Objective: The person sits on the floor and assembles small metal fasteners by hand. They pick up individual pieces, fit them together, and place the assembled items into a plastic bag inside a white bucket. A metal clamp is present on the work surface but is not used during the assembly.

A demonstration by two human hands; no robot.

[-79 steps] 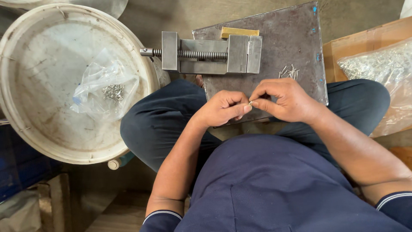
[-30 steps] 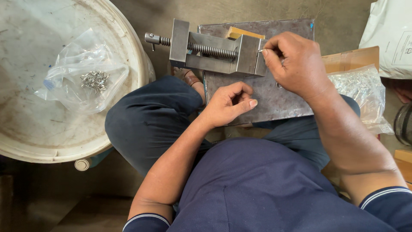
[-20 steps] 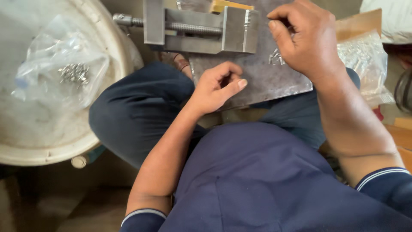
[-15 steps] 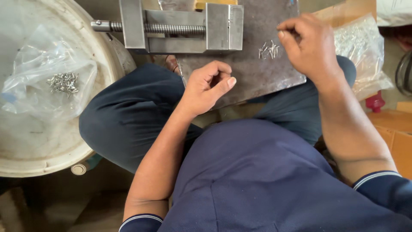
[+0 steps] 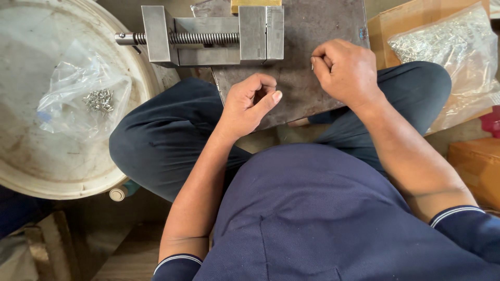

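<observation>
I sit cross-legged with a grey metal plate (image 5: 312,26) on my lap. My left hand (image 5: 250,101) rests at the plate's near edge, its fingers curled in and thumb out, and nothing shows in it. My right hand (image 5: 346,70) lies on the plate to the right, fingertips pinched on a small thin metal pin (image 5: 312,59). A steel vise (image 5: 208,36) with a threaded screw lies across the plate's far left, beyond both hands, its jaws together. The loose pins on the plate are hidden under my right hand.
A big white round tub (image 5: 31,156) at the left holds a clear plastic bag (image 5: 73,112) with small metal parts (image 5: 99,100). At the right a cardboard box (image 5: 380,31) carries a bag of metal pins (image 5: 448,52). An orange box (image 5: 479,166) stands nearer.
My right hand left the vise jaw, went to the loose pins on the plate's right side and now pinches over them. My left hand stayed curled at the plate's near edge.
</observation>
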